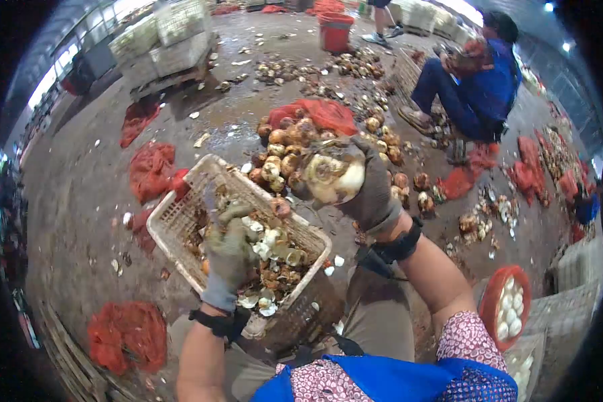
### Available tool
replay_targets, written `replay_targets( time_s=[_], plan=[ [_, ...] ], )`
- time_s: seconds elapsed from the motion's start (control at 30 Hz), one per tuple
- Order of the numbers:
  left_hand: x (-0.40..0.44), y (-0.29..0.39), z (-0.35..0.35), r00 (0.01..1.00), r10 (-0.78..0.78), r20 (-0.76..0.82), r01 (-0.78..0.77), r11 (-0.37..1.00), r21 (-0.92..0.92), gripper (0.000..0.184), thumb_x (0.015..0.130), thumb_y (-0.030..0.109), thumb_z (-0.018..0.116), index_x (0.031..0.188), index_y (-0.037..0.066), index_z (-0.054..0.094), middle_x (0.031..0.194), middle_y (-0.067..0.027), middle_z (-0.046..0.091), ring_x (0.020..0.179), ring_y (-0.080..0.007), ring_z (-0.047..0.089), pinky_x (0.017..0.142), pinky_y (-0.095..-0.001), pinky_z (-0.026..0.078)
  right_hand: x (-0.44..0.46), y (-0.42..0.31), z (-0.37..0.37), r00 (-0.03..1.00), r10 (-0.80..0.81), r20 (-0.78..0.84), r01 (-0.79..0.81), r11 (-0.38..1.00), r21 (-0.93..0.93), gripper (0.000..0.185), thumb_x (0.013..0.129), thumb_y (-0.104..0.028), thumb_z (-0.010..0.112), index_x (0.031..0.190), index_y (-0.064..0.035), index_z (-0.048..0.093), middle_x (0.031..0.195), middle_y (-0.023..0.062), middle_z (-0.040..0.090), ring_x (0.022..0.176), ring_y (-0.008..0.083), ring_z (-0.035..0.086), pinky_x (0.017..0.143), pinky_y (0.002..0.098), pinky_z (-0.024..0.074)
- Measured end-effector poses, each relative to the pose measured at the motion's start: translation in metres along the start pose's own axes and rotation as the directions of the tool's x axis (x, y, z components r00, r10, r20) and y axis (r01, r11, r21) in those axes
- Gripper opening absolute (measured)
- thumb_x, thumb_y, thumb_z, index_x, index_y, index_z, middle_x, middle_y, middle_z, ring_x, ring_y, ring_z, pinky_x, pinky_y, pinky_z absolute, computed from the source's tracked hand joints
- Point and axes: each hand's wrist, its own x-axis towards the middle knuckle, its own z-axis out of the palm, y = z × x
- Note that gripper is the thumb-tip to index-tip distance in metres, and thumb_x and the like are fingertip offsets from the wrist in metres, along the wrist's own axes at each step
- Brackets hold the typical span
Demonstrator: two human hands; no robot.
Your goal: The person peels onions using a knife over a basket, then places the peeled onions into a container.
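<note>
R hand (380,194) grips part-peeled onion (333,175), up R of plastic crate (301,231); L hand (229,251) over peel scraps (275,249) inside, can't tell if holding any. Prob. mid-peel; next move needs L at skin.

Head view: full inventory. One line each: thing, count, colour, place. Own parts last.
held bulb: 1, brown and white, in right hand
crate: 1, off-white, before the wearer
peel scraps: many, white and brown, inside crate
bulb pile: many, mostly brown, floor beyond crate
mesh bags: several, red, scattered on floor
bucket: 1, red, top centre
tub: 1, red, lower right, holding white bulbs
stacked containers: several, pale, upper left
co-worker: 1, blue clothing, seated upper right
another person's legs: 2, dark shoes, top
left hand: 1, grey glove, over crate
right hand: 1, grey glove, beyond crate's right side
apron: 1, blue, bottom
Edges too dark to itemise.
</note>
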Motion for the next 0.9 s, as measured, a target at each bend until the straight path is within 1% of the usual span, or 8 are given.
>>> replay_targets(
  time_s=[0.07,0.2,0.23,0.27,0.37,0.53,0.73,0.9],
  plan=[
    [0.003,-0.012,-0.006,0.873,0.484,0.067,-0.464,0.779,0.423,0.026,0.096,0.013,0.048,0.115,0.005,0.062,0.078,-0.0017,0.06,0.065,-0.0125,0.06,0.064,-0.0234,0.053,0.004,-0.034,0.043,0.991,0.129,0.042,-0.135,0.898,0.42,0.079,0.066,-0.013,0.087,0.127,-0.0017,0.038,0.118,0.0103,0.058,0.107,0.0216,0.059,0.095,0.0364,0.0472],
    [-0.019,-0.004,-0.022,0.864,0.426,0.268,-0.414,0.297,0.861,0.033,0.08,0.014,0.064,0.112,0.004,0.058,0.079,-0.0163,0.064,0.075,-0.0301,0.067,0.065,-0.0373,0.054,-0.011,-0.031,0.094,0.999,-0.038,-0.007,0.038,0.998,0.046,0.049,0.082,-0.022,0.072,0.121,-0.0027,0.05,0.116,0.0091,0.06,0.106,0.0207,0.06,0.095,0.0361,0.0485],
    [-0.015,-0.011,-0.029,0.802,0.47,0.368,-0.473,0.125,0.872,0.047,0.073,0.018,0.071,0.115,0.004,0.054,0.077,-0.0127,0.064,0.074,-0.0329,0.066,0.063,-0.0408,0.053,-0.014,-0.03,0.104,0.949,0.313,0.047,-0.271,0.727,0.631,0.044,0.087,-0.03,0.061,0.121,-0.0031,0.052,0.115,0.0091,0.061,0.106,0.0219,0.061,0.094,0.037,0.0495],
    [-0.015,-0.015,-0.034,0.813,0.464,0.352,-0.456,0.132,0.88,0.047,0.073,0.018,0.071,0.115,0.004,0.054,0.077,-0.0127,0.064,0.074,-0.0329,0.066,0.063,-0.0408,0.053,-0.015,-0.031,0.114,0.792,0.537,0.29,-0.391,0.083,0.916,0.045,0.093,-0.039,0.05,0.12,-0.0036,0.054,0.114,0.009,0.062,0.105,0.023,0.062,0.094,0.038,0.0504],
    [-0.016,0.002,-0.033,0.952,0.036,0.305,-0.307,0.086,0.948,0.065,0.074,0.017,0.069,0.128,-0.001,0.039,0.09,-0.0199,0.066,0.081,-0.0358,0.067,0.069,-0.0452,0.053,-0.019,-0.035,0.138,0.711,0.67,0.215,-0.396,0.128,0.909,0.05,0.095,-0.043,0.034,0.118,-0.005,0.056,0.112,0.0085,0.064,0.104,0.025,0.063,0.093,0.0394,0.0515],
    [-0.006,-0.004,-0.034,0.955,0.073,0.288,-0.293,0.075,0.953,0.055,0.078,0.023,0.068,0.122,-0.001,0.046,0.079,-0.0201,0.063,0.074,-0.0397,0.064,0.066,-0.0475,0.051,-0.026,-0.014,0.151,0.683,0.696,0.222,-0.365,0.062,0.929,0.043,0.093,-0.038,0.041,0.117,-0.0054,0.057,0.11,0.0084,0.064,0.102,0.0242,0.063,0.093,0.0391,0.0512],
    [0.004,-0.001,-0.028,0.956,-0.147,0.254,-0.246,0.068,0.967,0.068,0.074,0.01,0.065,0.134,-0.004,0.035,0.1,-0.0239,0.065,0.089,-0.0381,0.066,0.075,-0.0473,0.053,-0.02,-0.028,0.153,0.755,0.64,0.142,-0.34,0.198,0.919,0.038,0.096,-0.038,0.042,0.111,-0.0072,0.059,0.106,0.0067,0.064,0.099,0.0202,0.063,0.087,0.035,0.0531],
    [0.006,-0.02,-0.016,0.983,0.028,0.182,-0.184,0.134,0.974,0.067,0.072,0.014,0.073,0.13,0.0,0.042,0.097,-0.0222,0.065,0.089,-0.0417,0.064,0.074,-0.0457,0.053,-0.03,-0.013,0.157,0.78,0.624,-0.045,-0.299,0.435,0.849,0.035,0.096,-0.037,0.046,0.108,-0.0067,0.059,0.101,0.0037,0.062,0.093,0.0166,0.062,0.084,0.0327,0.0531]
  ],
)
